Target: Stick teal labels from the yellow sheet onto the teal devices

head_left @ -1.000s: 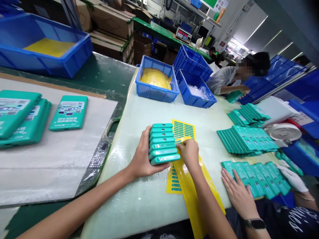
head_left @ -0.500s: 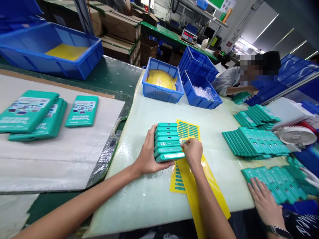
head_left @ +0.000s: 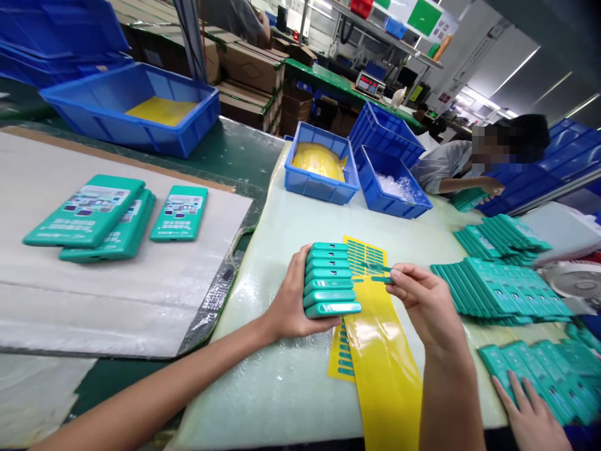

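Observation:
My left hand (head_left: 292,304) is closed round a stack of teal power banks (head_left: 330,284), thumb beneath and fingers behind; their narrow ends face me, and several show a small dark port. To the right, my right hand (head_left: 425,300) pinches a thin green sticker strip (head_left: 381,268) between thumb and fingertips. That strip is just above a yellow sticker sheet (head_left: 365,240) with rows of green strips. A long, glossy yellow sheet (head_left: 385,351) lies over part of the sticker sheet and runs toward the front edge.
Loose power banks (head_left: 179,213) lie on a white board (head_left: 94,294) at left. Blue bins (head_left: 322,188) stand at the back. More teal stacks (head_left: 498,288) are at right, where a co-worker's hand (head_left: 535,413) rests. Another person (head_left: 451,166) works behind.
My right hand has moved right, away from the stack, drawing a green strip up from the sticker sheet. My left hand keeps its hold. The view has shifted slightly left.

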{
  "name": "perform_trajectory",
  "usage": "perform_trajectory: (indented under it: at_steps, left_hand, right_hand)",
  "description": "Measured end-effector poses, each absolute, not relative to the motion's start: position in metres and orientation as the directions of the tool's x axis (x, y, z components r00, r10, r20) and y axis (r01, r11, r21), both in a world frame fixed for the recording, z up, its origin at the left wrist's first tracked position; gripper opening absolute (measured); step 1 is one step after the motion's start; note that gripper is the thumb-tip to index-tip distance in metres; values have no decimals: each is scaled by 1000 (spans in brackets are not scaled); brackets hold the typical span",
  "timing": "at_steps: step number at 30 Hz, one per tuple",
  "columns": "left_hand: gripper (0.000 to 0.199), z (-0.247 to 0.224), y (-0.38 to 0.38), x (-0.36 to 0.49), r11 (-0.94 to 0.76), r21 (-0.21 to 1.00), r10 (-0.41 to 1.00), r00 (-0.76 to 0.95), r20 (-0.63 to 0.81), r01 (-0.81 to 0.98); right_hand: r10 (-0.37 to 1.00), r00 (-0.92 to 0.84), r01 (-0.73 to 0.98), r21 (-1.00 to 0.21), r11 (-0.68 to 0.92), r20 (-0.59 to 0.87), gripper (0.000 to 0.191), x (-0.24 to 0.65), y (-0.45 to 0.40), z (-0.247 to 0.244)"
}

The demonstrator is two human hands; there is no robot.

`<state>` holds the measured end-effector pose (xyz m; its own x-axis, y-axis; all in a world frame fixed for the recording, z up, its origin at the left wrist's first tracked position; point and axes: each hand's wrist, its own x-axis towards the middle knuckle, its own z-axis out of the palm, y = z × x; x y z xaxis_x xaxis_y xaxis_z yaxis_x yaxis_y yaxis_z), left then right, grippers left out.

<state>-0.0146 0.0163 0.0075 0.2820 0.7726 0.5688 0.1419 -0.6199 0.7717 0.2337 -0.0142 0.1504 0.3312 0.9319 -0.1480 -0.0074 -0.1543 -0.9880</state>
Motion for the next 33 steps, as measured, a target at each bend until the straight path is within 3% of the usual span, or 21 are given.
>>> perform_trajectory:
  at_steps: [2, 6, 14, 25, 33]
  left_hand:
    - [153, 9, 16, -14, -618, 775, 773, 285, 567, 132]
    - [152, 10, 16, -12, -616, 778, 775, 277, 569, 125]
    - [148, 13, 15, -11, -590, 800, 789, 286, 543, 108]
    - [146, 13, 15, -8, -597, 795, 787, 273, 553, 107]
    - [150, 8, 14, -11, -596, 794, 790, 270, 551, 121]
  right_hand:
    - [948, 289, -25, -991, -132, -133, 38, 218, -16, 173]
    - [968, 205, 102, -980, -170, -147, 36, 180, -11, 196]
    - [955, 240, 169, -962, -215, -171, 28, 156, -7, 199]
    - [927, 301, 213, -931, -295, -225, 32, 144, -10, 202]
    - [962, 254, 506, -834, -220, -100, 27, 147, -9, 195]
